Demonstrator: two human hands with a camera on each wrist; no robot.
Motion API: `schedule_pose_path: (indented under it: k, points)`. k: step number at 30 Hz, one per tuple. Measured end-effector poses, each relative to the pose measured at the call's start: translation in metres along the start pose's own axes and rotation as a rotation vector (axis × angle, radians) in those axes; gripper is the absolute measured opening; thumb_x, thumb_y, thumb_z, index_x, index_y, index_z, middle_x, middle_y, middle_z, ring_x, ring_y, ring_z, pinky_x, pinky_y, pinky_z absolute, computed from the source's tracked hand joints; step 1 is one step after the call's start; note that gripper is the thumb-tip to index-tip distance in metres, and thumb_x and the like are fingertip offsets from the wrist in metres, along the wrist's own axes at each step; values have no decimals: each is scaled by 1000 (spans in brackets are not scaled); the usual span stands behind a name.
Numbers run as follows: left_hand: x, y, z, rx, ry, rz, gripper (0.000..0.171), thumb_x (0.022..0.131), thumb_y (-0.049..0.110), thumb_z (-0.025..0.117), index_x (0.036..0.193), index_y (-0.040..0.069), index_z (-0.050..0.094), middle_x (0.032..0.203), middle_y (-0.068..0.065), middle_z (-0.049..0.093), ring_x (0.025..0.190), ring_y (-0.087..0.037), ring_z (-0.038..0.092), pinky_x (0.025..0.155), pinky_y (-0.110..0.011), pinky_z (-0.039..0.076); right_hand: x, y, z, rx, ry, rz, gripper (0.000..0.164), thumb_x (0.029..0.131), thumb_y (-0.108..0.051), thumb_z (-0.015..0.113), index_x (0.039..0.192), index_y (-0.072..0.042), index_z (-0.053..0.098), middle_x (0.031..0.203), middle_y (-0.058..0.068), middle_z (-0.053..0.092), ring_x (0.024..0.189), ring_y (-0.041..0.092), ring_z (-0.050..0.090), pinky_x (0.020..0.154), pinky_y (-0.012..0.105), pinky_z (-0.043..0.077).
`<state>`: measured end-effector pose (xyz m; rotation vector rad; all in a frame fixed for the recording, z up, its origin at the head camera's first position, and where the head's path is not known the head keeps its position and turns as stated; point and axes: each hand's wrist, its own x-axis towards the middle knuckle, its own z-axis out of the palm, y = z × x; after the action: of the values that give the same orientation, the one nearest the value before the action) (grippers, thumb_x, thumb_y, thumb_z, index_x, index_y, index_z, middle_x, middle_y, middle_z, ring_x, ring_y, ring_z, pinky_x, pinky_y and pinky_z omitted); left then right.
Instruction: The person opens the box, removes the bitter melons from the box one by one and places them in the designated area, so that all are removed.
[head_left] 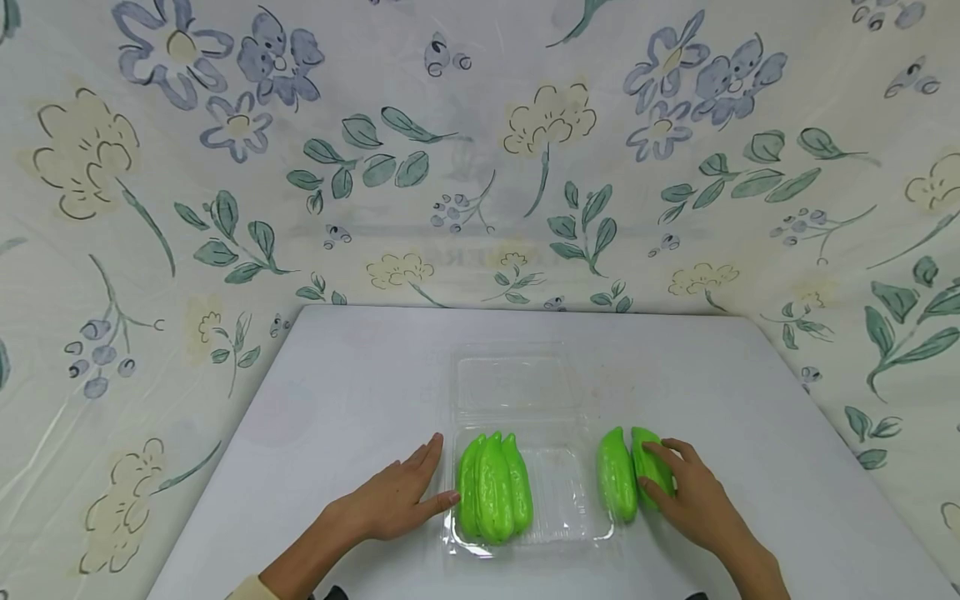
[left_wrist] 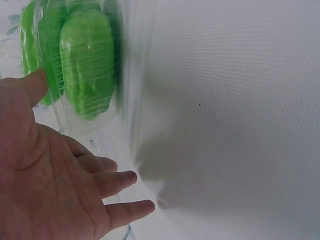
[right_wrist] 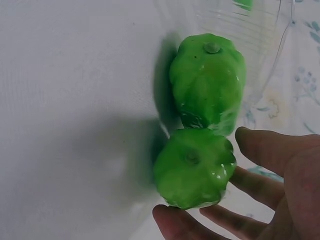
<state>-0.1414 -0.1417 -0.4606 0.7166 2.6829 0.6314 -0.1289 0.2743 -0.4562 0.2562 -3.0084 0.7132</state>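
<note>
A clear plastic clamshell box (head_left: 566, 492) lies unfolded on the white table, its lid (head_left: 517, 383) away from me. Three glossy, ridged bitter melons (head_left: 495, 492) lie side by side in the left part of its base. My left hand (head_left: 393, 500) is spread at the box's left side, thumb at the rim and straight fingertips on the table in the left wrist view. My right hand (head_left: 697, 500) grips the outer bitter melon (right_wrist: 192, 167) between thumb and fingers, right of the box. Another bitter melon (head_left: 617, 475) lies just left of it, against the box's right edge.
The white table (head_left: 337, 400) extends around the box on all sides. Behind and beside it hangs a pale sheet (head_left: 480, 167) printed with flowers and leaves, meeting the table's far edge.
</note>
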Motion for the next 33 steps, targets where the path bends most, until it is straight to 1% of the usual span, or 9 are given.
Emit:
schedule_pose_path:
  k: [6,11,16,20,24,28,33]
  points:
    - [0,0,0,8,0,1,94,98,64,39,152,-9,17,155,-25,26,141,-38,29,106,-60,32,0,-2,-6,27,-17,6,49,90,-19,73,132,1,58,133,34,47,96,43,64,67,47,57]
    - [0,-1,1,7,2,0,94,98,64,39,152,-9,17,155,-25,27,141,-38,30,106,-60,31,1,-4,-10,-2,-9,-6,51,89,-20,73,132,2,57,131,33,48,95,43,64,66,48,56]
    - [0,-1,1,8,5,3,93,98,63,39,152,-10,17,155,-26,27,141,-39,30,106,-61,32,2,-9,-15,6,10,-34,49,90,-18,73,133,0,57,132,29,50,98,43,63,69,46,57]
    - [0,0,0,9,9,4,93,98,63,40,152,-10,18,155,-25,26,141,-39,30,106,-61,32,3,-19,-20,30,27,-81,47,90,-16,72,133,-3,58,132,24,51,103,41,62,71,43,57]
    - [0,1,0,1,7,7,93,98,62,40,152,-11,18,155,-26,26,141,-39,30,105,-61,32,5,-31,-23,35,35,-109,46,90,-15,73,132,-4,59,132,21,52,107,39,61,73,43,57]
    - [-1,1,0,-10,7,14,93,98,62,41,151,-11,18,154,-27,27,141,-40,30,104,-62,32,5,-42,-22,73,34,-138,49,90,-16,73,135,-9,56,133,17,53,107,37,61,75,45,57]
    - [-1,0,0,-3,7,3,94,98,63,40,152,-10,18,155,-26,26,141,-39,29,106,-61,32,6,-57,-18,141,17,-179,60,91,-19,73,144,-18,47,134,9,53,103,30,63,75,45,55]
